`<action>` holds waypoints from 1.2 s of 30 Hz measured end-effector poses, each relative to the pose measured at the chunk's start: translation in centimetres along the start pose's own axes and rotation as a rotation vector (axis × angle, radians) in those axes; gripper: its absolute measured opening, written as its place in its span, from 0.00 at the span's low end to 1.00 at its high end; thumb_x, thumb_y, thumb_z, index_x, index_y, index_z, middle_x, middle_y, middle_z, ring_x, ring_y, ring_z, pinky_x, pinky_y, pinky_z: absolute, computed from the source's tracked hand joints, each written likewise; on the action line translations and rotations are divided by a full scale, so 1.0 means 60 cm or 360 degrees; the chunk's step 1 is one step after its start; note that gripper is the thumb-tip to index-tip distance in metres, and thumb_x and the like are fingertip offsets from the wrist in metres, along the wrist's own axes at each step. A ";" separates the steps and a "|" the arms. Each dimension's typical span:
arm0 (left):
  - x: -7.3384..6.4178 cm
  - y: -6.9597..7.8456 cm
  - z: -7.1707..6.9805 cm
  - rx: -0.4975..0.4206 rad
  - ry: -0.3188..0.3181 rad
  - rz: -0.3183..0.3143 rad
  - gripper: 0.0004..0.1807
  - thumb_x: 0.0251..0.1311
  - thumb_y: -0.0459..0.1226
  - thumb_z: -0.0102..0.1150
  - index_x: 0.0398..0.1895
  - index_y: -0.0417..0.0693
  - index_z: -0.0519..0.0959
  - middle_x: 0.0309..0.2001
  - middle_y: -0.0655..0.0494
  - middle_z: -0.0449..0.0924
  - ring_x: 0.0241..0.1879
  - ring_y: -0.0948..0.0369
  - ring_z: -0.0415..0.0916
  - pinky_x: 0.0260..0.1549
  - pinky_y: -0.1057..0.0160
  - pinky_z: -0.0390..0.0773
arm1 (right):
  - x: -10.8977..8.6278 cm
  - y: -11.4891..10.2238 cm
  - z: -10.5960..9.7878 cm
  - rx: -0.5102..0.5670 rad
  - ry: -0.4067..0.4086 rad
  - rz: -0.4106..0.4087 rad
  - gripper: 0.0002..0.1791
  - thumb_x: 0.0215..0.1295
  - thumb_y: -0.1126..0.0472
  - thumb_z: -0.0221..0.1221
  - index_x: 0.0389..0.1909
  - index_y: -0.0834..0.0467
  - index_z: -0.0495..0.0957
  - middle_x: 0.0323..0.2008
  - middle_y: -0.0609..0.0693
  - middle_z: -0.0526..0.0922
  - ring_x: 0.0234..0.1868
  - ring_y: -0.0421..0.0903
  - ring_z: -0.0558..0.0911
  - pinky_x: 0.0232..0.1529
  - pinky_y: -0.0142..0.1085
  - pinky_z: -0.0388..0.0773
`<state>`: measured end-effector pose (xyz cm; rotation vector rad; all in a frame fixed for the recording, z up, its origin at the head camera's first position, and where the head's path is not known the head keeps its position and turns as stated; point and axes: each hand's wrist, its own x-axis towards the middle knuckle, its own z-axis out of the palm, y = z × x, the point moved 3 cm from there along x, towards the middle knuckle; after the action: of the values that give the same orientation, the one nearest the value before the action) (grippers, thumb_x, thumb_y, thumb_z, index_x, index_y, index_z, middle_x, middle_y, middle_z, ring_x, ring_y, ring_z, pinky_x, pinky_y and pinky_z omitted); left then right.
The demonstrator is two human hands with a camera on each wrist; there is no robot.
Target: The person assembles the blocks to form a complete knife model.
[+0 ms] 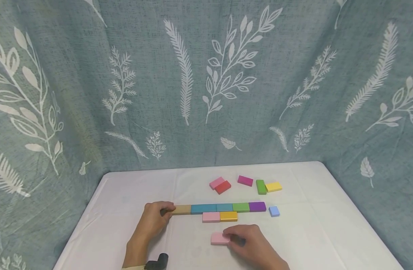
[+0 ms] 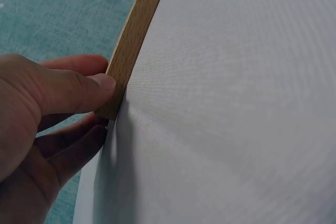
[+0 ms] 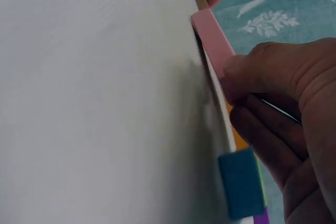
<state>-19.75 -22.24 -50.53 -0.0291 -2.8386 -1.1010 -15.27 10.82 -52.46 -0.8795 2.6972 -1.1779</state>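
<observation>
Right hand (image 1: pixel 251 240) grasping a pink block (image 1: pixel 219 239), left hand (image 1: pixel 155 218) pinching a wooden block (image 1: pixel 182 210) at the table.

From where I am standing, the right thumb and fingers are gripping the pink block's right end, just short of the other pieces; whether it is touching the white cloth (image 1: pixel 311 232) I cannot tell. The left hand is clasping the outer end of the wooden block, which is leading a row out to a purple block (image 1: pixel 257 206). A second pink block (image 1: pixel 211 217) and an orange block (image 1: pixel 228 216) are lying along its near side. Holding the grasped piece level, gripping lightly and leaving its free end clear would probably be serving best; a bump could be knocking the row crooked.
</observation>
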 end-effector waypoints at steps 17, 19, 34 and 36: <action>0.000 -0.003 0.001 -0.0020 -0.0008 -0.0029 0.12 0.60 0.25 0.74 0.42 0.49 0.93 0.53 0.46 0.93 0.63 0.41 0.86 0.69 0.36 0.81 | 0.057 -0.023 0.015 -0.0042 -0.0022 0.0109 0.16 0.70 0.61 0.74 0.56 0.46 0.91 0.48 0.33 0.93 0.46 0.31 0.85 0.61 0.37 0.90; 0.001 -0.004 0.001 -0.0024 -0.0015 -0.0044 0.12 0.60 0.25 0.74 0.42 0.49 0.93 0.53 0.46 0.93 0.64 0.41 0.86 0.70 0.36 0.80 | 0.056 -0.026 0.017 -0.0031 -0.0019 0.0094 0.15 0.71 0.61 0.73 0.56 0.46 0.91 0.47 0.33 0.92 0.46 0.31 0.86 0.61 0.37 0.90; 0.003 -0.005 0.000 -0.0038 -0.0009 -0.0040 0.12 0.60 0.24 0.73 0.42 0.48 0.93 0.53 0.47 0.93 0.64 0.41 0.86 0.71 0.36 0.80 | 0.076 -0.045 0.030 -0.0187 0.0008 0.0065 0.12 0.72 0.60 0.73 0.54 0.47 0.92 0.45 0.34 0.93 0.42 0.29 0.84 0.57 0.35 0.90; 0.003 -0.005 0.001 -0.0039 -0.0009 -0.0048 0.12 0.60 0.25 0.73 0.42 0.48 0.93 0.53 0.47 0.93 0.64 0.41 0.85 0.71 0.36 0.80 | 0.079 -0.045 0.030 -0.0201 0.0006 0.0052 0.12 0.72 0.60 0.73 0.54 0.46 0.92 0.44 0.34 0.93 0.41 0.29 0.84 0.57 0.34 0.90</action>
<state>-19.95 -22.45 -50.75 0.0087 -2.8395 -1.1435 -17.43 5.67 -51.12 -0.8451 2.8040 -1.0133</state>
